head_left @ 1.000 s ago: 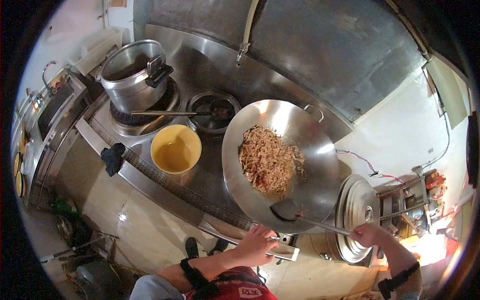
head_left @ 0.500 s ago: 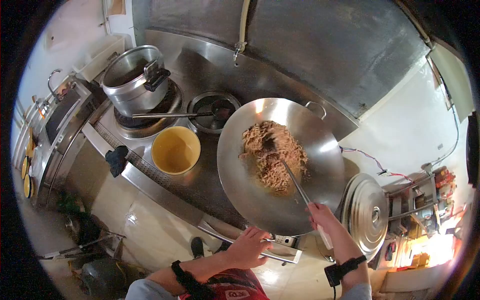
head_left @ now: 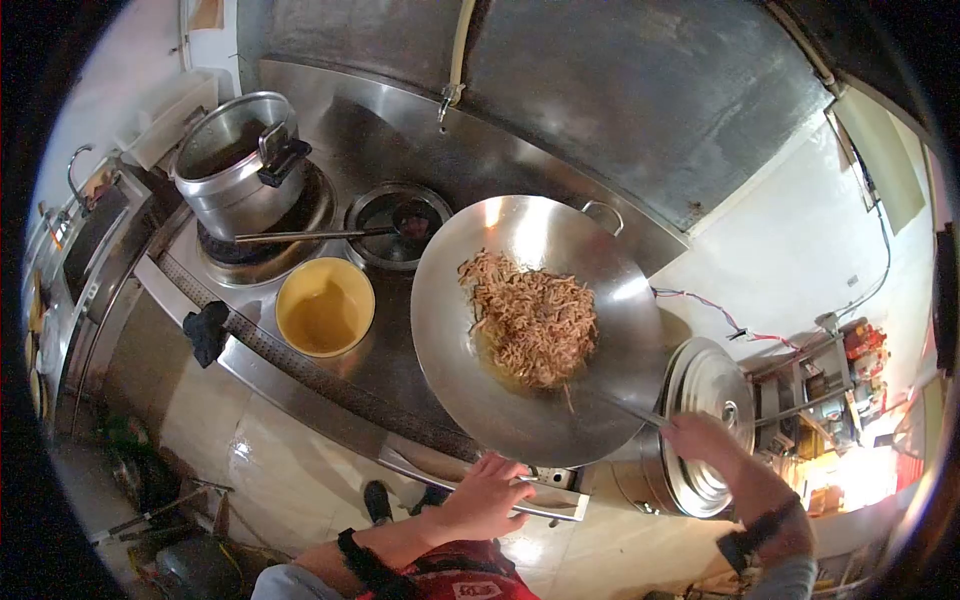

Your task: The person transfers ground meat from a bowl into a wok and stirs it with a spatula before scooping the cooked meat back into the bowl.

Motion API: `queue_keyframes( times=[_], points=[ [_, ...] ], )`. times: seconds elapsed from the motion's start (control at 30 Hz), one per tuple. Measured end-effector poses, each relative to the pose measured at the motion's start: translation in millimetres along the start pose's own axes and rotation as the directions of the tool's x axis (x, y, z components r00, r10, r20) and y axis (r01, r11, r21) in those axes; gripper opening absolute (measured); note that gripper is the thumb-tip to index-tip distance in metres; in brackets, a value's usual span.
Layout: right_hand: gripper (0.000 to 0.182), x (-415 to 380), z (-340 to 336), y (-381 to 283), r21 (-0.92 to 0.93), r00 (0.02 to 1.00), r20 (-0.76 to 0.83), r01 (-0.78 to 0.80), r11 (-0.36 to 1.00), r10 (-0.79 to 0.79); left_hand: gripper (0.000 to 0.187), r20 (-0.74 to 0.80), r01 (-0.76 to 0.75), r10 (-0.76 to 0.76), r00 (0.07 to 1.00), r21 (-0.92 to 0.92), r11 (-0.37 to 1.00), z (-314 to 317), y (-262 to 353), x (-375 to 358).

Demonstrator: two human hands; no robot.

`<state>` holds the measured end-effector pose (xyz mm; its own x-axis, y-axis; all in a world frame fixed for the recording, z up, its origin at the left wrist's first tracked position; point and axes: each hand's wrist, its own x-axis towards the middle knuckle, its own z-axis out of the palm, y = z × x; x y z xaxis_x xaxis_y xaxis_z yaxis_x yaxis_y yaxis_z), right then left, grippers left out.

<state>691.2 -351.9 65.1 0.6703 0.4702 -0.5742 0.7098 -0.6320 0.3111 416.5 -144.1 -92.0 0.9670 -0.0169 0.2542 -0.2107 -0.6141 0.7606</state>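
Note:
A large steel wok (head_left: 440, 370) stands on the stove and holds a heap of brown shredded food (head_left: 535, 325), with some yellowish oil at its lower edge. My right hand (head_left: 700, 440) is closed around the handle of a long metal utensil (head_left: 640, 410) at the wok's right side; its far end is blurred near the food. My left hand (head_left: 487, 495) rests on the front edge of the stove (head_left: 555, 503), below the wok, its fingers bent over the rail and holding no loose object.
Left of the wok are a yellow bowl (head_left: 325, 307), a ladle (head_left: 300, 237) across a dark round pot (head_left: 398, 215), and a tall pot (head_left: 235, 175). A dark cloth (head_left: 206, 333) hangs on the front edge. Stacked lids (head_left: 712, 425) stand at the right.
My right hand has moved right and slightly down with the utensil, whose end has left the middle of the food. The heap has shifted. The whole view has slid left; my left hand stays at the edge.

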Motion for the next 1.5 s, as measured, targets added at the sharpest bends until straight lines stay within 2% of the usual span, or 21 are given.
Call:
queue_keyframes(
  times=[0.1,0.17,0.2,0.27,0.3,0.37,0.4,0.47,0.53,0.6,0.7,0.73,0.8,0.87,1.0,1.1,1.2,1.27,1.33,1.37,1.5],
  points=[
    [0.039,72,25,-28,0.086,0.966,-0.251,0.086,0.993,-0.062,0.029,0.041,0.029,-0.030,0.999,0.029,0.999,-2,1,1],
    [0.036,82,3,-67,0.233,0.955,-0.271,-0.052,0.971,0.117,0.030,0.048,0.015,-0.017,0.999,0.038,0.999,2,0,0],
    [0.036,85,0,-74,0.245,0.955,-0.271,-0.054,0.968,0.122,0.030,0.058,0.011,-0.014,0.998,0.045,0.999,4,-1,0],
    [0.032,85,-1,-76,0.186,0.880,-0.427,-0.140,0.972,0.209,0.031,0.051,0.018,-0.019,0.998,0.035,0.999,7,-2,1],
    [0.032,80,-6,-69,0.194,0.880,-0.419,-0.152,0.969,0.222,0.031,0.064,0.010,-0.012,0.998,0.030,1.000,9,-3,0],
    [0.030,58,-23,-43,0.011,0.934,-0.339,-0.119,0.993,0.116,0.033,0.022,0.007,-0.008,1.000,0.078,0.997,11,-7,0],
    [0.030,46,-24,-27,0.013,0.932,-0.339,-0.129,0.992,0.126,0.033,0.025,-0.004,0.002,1.000,0.075,0.997,11,-8,1],
    [0.028,21,-23,5,-0.170,0.942,-0.332,-0.097,0.981,0.036,0.032,0.000,-0.043,0.043,0.999,0.075,0.996,11,-10,-1],
    [0.028,-23,-48,11,-0.103,0.940,-0.297,-0.205,0.973,0.167,0.031,0.040,-0.012,0.010,0.999,0.046,0.999,3,-3,1],
    [0.034,-43,-63,17,-0.059,0.939,-0.185,-0.305,0.951,0.290,0.030,0.073,0.025,-0.027,0.997,0.025,0.999,-3,0,2],
    [0.035,-22,-41,59,-0.103,0.951,-0.122,-0.298,0.949,0.285,0.030,0.074,0.032,-0.033,0.997,0.006,0.999,-4,-2,3],
    [0.035,-4,-28,68,-0.107,0.954,-0.124,-0.285,0.953,0.272,0.030,0.064,0.023,-0.024,0.998,0.012,1.000,-3,-2,2],
    [0.034,47,5,77,0.041,0.949,-0.204,-0.237,0.971,0.240,0.030,0.051,0.026,-0.028,0.998,0.027,0.999,-1,-4,2],
    [0.032,97,22,56,0.104,0.935,-0.291,-0.180,0.978,0.203,0.029,0.088,0.041,-0.042,0.995,0.010,0.999,1,-4,3],
    [0.031,129,15,-2,0.172,0.904,-0.412,-0.040,0.984,0.109,0.028,0.103,0.069,-0.074,0.992,0.046,0.997,0,-1,4],
    [0.032,109,0,-13,0.092,0.917,-0.383,-0.080,0.992,0.110,0.027,0.060,0.055,-0.057,0.997,0.039,0.998,4,-1,3],
    [0.032,76,-9,16,-0.023,0.927,-0.366,-0.095,0.995,0.080,0.027,0.098,0.052,-0.054,0.994,0.026,0.998,2,-2,4],
    [0.031,47,-6,48,-0.191,0.886,-0.460,-0.037,0.981,-0.056,0.036,0.064,-0.010,0.008,0.998,0.033,0.999,8,-11,1],
    [0.029,-12,-47,34,-0.227,0.939,-0.342,-0.108,0.968,0.025,0.036,0.058,-0.022,0.023,0.998,-0.007,1.000,8,-13,-1],
    [0.029,-29,-55,36,-0.230,0.941,-0.336,-0.117,0.966,0.034,0.035,0.047,-0.031,0.031,0.998,-0.012,0.999,7,-13,-1],
    [0.030,-75,-81,37,-0.148,0.992,-0.078,-0.106,0.983,0.095,0.031,0.041,-0.031,0.032,0.999,-0.026,0.999,-2,-9,-2]
  ],
)
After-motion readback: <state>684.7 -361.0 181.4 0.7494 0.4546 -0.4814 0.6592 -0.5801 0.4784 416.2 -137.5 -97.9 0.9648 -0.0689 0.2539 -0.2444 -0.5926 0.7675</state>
